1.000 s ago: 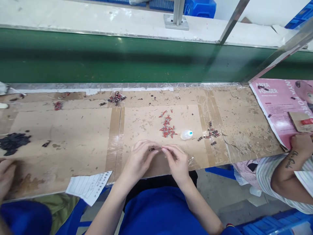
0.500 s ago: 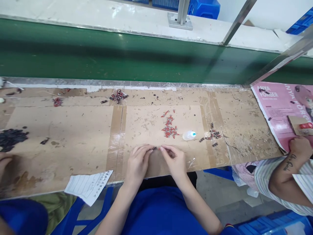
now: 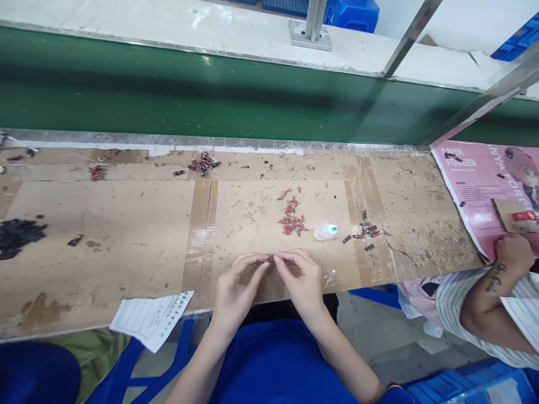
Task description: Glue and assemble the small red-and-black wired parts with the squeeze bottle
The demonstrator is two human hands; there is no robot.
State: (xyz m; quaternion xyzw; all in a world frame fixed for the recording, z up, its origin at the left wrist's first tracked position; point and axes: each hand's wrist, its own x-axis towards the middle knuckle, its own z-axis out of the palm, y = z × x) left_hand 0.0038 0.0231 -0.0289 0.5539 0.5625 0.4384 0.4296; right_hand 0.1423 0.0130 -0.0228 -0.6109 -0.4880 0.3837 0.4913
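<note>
My left hand (image 3: 236, 283) and my right hand (image 3: 302, 280) meet fingertip to fingertip over the near edge of the cardboard-covered bench (image 3: 126, 235). Both pinch one tiny dark and red part (image 3: 269, 259) between them. Just beyond my fingers lies a scatter of small red parts (image 3: 291, 220). A small white glue bottle with a blue tip (image 3: 325, 232) lies on its side to their right. A little group of dark finished pieces (image 3: 365, 231) sits further right.
A green conveyor belt (image 3: 210, 95) runs behind the bench. More dark-red pieces (image 3: 204, 163) lie near the back edge and a black heap (image 3: 17, 235) at far left. A printed paper slip (image 3: 151, 317) overhangs the front edge. A co-worker's tattooed forearm (image 3: 492, 286) rests by a pink poster (image 3: 480, 185).
My fingertips have drawn closer together around the tiny part. The hand of the person at far left has gone out of view.
</note>
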